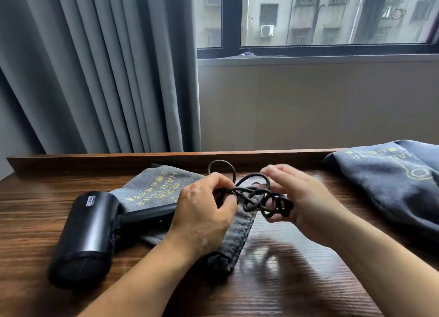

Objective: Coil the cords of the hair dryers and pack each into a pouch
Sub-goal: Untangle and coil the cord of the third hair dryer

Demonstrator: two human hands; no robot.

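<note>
A black hair dryer [88,236] lies on its side at the left of the wooden table, partly on top of a flat grey pouch [154,188] with yellow lettering. Its black cord [256,198] is bunched in loose loops above the pouch's right end. My left hand [202,214] pinches the cord's left part with curled fingers. My right hand [299,198] holds the tangled right end of the cord in its palm, the upper fingers spread. A second, darker pouch [389,183] looks filled and lies at the table's right edge.
The wooden table [285,281] has a raised back rail [95,161]. Behind it hang grey curtains [95,67] on the left, with a beige wall and a window on the right.
</note>
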